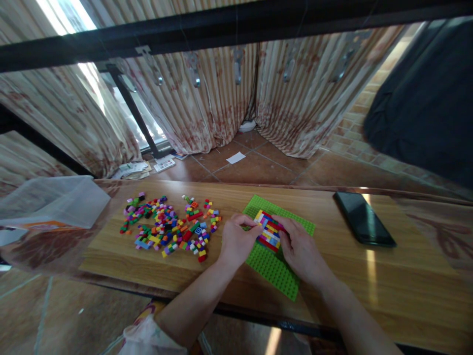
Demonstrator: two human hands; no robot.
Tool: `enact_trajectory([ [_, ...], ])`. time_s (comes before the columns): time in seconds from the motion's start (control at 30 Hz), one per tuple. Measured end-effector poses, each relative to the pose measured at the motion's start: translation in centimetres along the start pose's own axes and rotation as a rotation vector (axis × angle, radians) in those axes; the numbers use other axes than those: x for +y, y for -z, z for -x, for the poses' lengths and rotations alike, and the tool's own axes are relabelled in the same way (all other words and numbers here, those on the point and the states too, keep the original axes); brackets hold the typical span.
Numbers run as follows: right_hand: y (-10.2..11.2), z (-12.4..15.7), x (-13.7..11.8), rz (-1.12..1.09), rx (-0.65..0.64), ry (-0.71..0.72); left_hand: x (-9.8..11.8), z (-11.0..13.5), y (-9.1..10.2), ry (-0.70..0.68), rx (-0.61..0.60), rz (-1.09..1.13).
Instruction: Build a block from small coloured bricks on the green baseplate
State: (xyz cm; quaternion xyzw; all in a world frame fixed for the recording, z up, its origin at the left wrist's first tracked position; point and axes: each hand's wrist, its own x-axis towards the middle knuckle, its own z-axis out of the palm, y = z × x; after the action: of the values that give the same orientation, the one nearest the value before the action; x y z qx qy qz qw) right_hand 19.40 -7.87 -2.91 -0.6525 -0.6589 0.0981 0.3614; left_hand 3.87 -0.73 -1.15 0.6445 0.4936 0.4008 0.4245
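A green baseplate (273,268) lies on the wooden table (388,286), and a small multicoloured brick build (269,230) stands on it. My left hand (236,241) is curled at the build's left side, fingertips pinched against its upper left corner. My right hand (301,249) rests on the plate to the right, fingers bent against the build's right edge. Whether a loose brick sits between the fingertips is too small to tell. A spread of several loose coloured bricks (170,227) lies left of the hands.
A dark phone (364,218) lies face up at the table's right. A translucent plastic bag (51,199) sits at the far left. Beyond the table are tiled floor, striped curtains, papers by the window and a black frame bar overhead.
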Motion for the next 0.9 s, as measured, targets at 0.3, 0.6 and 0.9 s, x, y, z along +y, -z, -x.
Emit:
enact_trajectory([
  [0.3,-0.1,-0.1,0.1,0.006,0.002,0.002,0.6,0.8,-0.1,-0.170,0.060,-0.167],
  [0.6,0.0,-0.1,0.0,0.017,-0.004,-0.013,-0.1,0.1,-0.1,-0.029,-0.006,-0.063],
  [0.9,0.0,0.0,-0.2,0.034,-0.012,-0.032,-0.6,-0.7,0.8,0.099,-0.172,0.040],
])
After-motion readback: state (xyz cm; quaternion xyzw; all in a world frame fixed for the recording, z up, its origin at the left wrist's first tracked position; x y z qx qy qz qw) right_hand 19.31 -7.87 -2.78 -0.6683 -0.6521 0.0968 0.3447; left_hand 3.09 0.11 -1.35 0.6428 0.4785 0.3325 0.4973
